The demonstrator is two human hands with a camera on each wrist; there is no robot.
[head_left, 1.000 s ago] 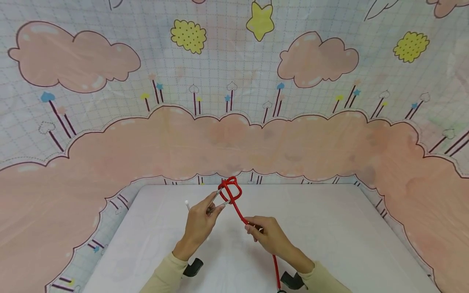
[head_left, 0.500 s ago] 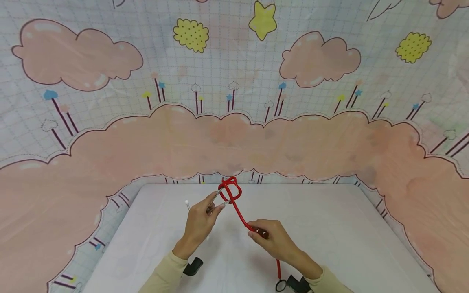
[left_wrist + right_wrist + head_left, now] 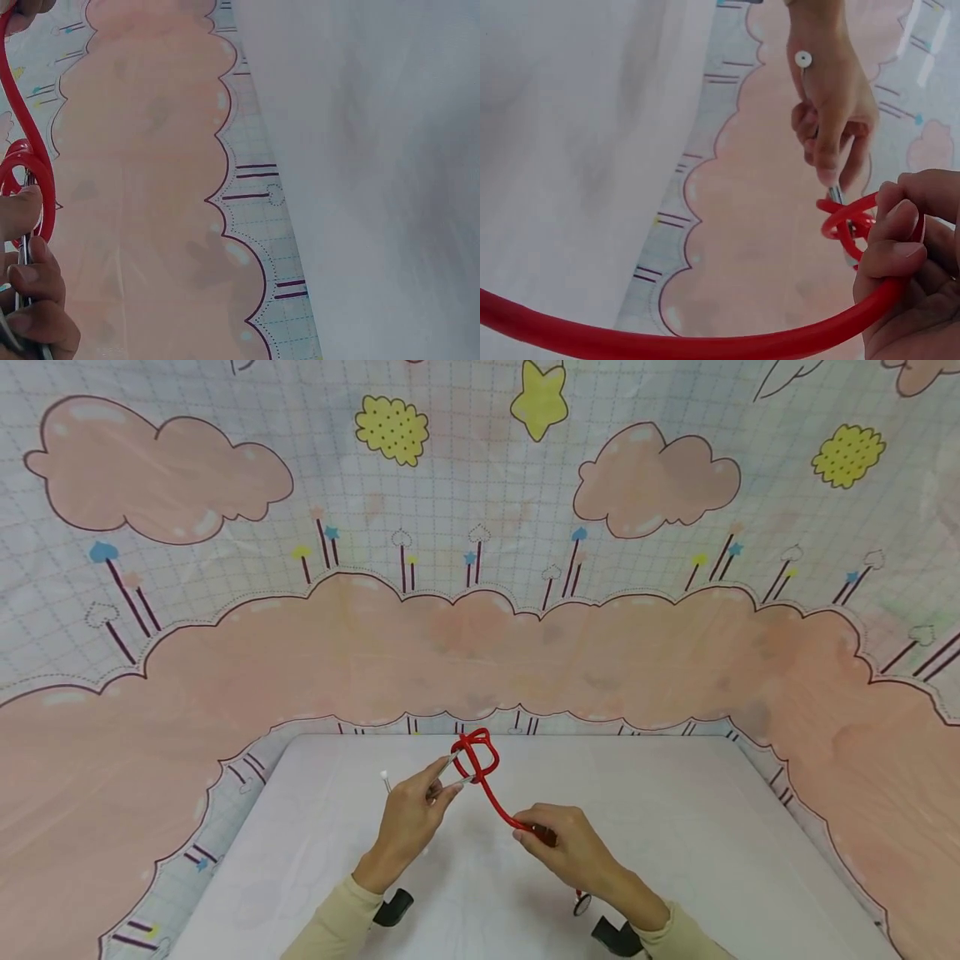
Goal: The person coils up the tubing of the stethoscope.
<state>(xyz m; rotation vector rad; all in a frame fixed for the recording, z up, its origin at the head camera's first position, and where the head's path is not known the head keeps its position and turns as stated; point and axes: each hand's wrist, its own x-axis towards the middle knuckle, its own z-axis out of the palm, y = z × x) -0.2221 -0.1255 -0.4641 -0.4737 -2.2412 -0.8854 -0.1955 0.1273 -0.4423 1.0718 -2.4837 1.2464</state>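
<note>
A stethoscope with red tubing (image 3: 498, 807) is held in the air over the white table. My left hand (image 3: 411, 810) grips its metal ear tubes (image 3: 835, 193); a white ear tip (image 3: 803, 58) pokes out near that wrist. Beyond the left fingers the red tubing is wound in loops (image 3: 491, 760) around the metal tubes. To the right and lower, my right hand (image 3: 564, 843) pinches the tubing between thumb and fingers, with more tubing passing through its palm. Below the right hand hangs the round, dark-rimmed chest piece (image 3: 582, 904). The right hand hides part of the hanging tubing.
The white table (image 3: 675, 827) spreads beneath both hands. Behind it stands a patterned backdrop (image 3: 480, 652) with pink clouds. Black wrist devices show under the left sleeve (image 3: 393, 907) and the right sleeve (image 3: 617, 935).
My right hand has moved a little right and down, and less tubing hangs below it; the chest piece has risen. The loops and left hand have hardly moved.
</note>
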